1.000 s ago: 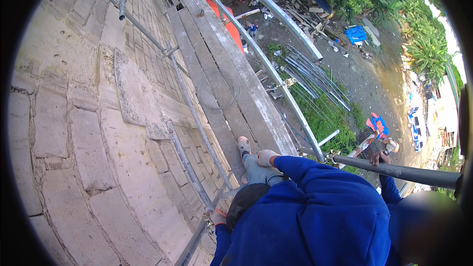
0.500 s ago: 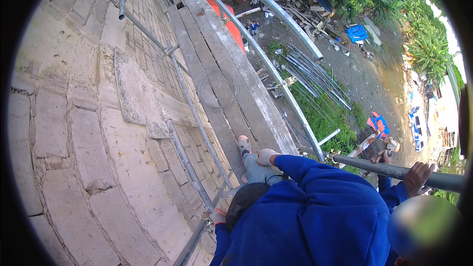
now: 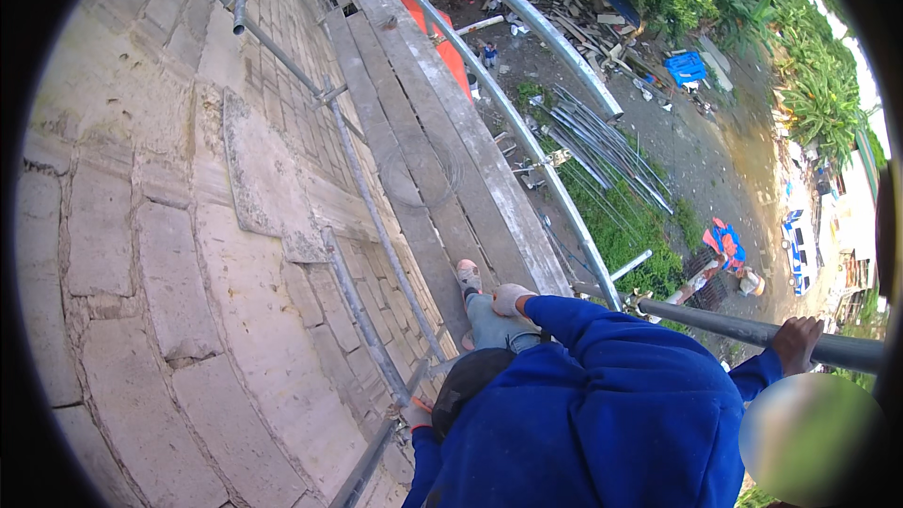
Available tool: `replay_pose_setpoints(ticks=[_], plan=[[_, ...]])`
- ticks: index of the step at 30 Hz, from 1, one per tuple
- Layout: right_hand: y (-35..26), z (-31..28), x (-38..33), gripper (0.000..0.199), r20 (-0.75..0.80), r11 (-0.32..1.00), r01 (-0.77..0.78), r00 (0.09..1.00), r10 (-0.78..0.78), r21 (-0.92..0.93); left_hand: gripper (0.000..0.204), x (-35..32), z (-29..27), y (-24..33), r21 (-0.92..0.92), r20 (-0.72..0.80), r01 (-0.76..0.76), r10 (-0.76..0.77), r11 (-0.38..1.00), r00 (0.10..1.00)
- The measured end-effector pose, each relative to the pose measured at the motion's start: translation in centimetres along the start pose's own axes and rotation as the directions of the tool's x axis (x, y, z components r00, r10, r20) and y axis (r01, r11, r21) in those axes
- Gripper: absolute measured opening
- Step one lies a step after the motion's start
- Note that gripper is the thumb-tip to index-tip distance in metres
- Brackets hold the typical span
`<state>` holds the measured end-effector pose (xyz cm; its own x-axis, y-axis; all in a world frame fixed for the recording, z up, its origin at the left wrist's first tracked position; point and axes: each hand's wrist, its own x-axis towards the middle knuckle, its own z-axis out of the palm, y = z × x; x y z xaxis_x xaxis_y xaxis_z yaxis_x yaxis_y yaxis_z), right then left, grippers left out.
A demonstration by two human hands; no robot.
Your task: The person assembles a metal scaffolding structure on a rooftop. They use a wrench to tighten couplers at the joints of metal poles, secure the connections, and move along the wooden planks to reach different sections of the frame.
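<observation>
- A pale block wall (image 3: pixel 169 273) is filling the left side, rising just beside the plank walkway (image 3: pixel 404 103).
- The walkway is carrying a loose wire coil (image 3: pixel 384 174), lying flat ahead of the person's shoe (image 3: pixel 468 275).
- Silver rails (image 3: pixel 513 118) are running along the walkway's outer side, crossing in front of the ground below, where a pipe bundle (image 3: pixel 602 146) is lying on grass.
- A dark grey bar (image 3: pixel 715 323) is reaching across the right side; a co-worker's bare hand (image 3: pixel 798 342) is gripping it.
- A grey scaffold pole (image 3: pixel 374 466) is slanting past the left hand at lower centre.
- A dark rounded shape (image 3: pixel 468 390) is sitting between the person's hands, partly hiding what lies beneath.
- The gloved right hand (image 3: pixel 512 300) is resting on the jeans leg (image 3: pixel 497 322), arm stretching forward; whether its fingers are gripping cloth, I cannot tell.
- The gloved left hand (image 3: pixel 416 414) is touching the pole near a joint, its fingers partly hidden, so I cannot tell how far they are closing.
- A pale bucket-like thing (image 3: pixel 474 89) is standing below, its contents too small to tell.
</observation>
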<state>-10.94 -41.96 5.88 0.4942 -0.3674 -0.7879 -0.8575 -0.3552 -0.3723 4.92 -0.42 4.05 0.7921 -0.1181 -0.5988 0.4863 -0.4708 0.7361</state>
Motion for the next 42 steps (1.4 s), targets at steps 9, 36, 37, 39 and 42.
replay_pose_setpoints(ticks=[9,36,37,39,42], plan=[[-1.0,-0.6,0.3,0.036,0.014,1.0,-0.01,1.0,0.01,-0.013,0.017,-0.2,-0.1,0.0,-0.036,-0.015,0.024,-0.025,0.999,1.0],[-4.2,-2.6,-0.7,0.038,0.001,0.953,0.167,0.985,-0.172,-0.252,0.028,0.8,1.3,-3.2,-0.477,0.036,0.109,-0.104,0.872,0.994],[-6.5,-3.5,-1.0,0.037,0.029,0.932,0.192,0.981,-0.193,-0.306,0.028,1.4,0.7,-4.1,-0.617,0.079,0.127,-0.099,0.776,0.992],[-9.1,-4.7,-1.9,0.037,0.057,0.895,0.205,0.978,-0.199,-0.396,0.028,0.7,2.1,-4.1,-0.704,-0.004,0.139,-0.2,0.697,0.98],[-9.3,-2.7,1.0,0.032,0.044,0.87,0.288,0.954,-0.296,-0.4,0.028,-0.8,6.6,-2.0,-0.615,-0.191,0.101,-0.272,0.782,0.943]])
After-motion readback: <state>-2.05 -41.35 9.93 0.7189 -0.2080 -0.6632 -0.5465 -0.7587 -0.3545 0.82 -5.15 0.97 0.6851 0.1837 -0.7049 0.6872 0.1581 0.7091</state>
